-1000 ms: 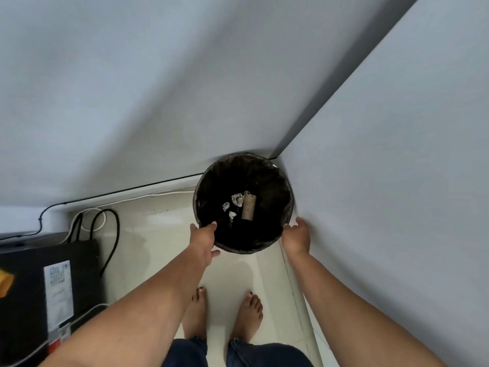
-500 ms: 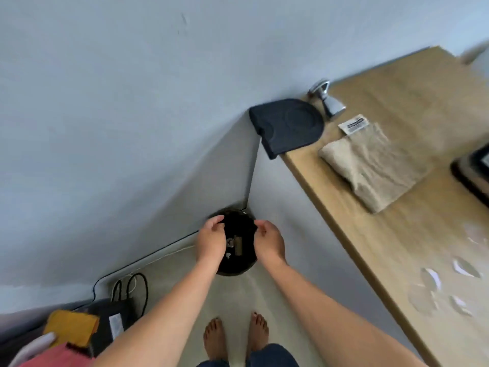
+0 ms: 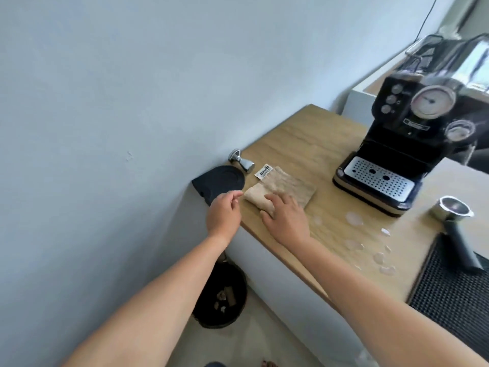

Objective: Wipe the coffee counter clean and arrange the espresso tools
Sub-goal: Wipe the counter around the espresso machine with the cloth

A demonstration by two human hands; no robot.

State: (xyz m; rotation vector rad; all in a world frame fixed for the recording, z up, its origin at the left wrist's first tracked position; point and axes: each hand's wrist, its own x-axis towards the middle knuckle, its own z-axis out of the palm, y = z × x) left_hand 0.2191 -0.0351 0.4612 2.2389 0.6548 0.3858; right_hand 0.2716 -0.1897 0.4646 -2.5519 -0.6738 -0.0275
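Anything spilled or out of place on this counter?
Yes: wet-looking patches dot the wooden counter in front of the espresso machine, and the metal tamper lies on its side by the wall.

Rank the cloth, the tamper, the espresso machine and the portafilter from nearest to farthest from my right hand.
1. cloth, under the fingers of the right hand.
2. tamper, beyond the cloth, by the wall.
3. espresso machine, back right on the counter.
4. portafilter, far right.
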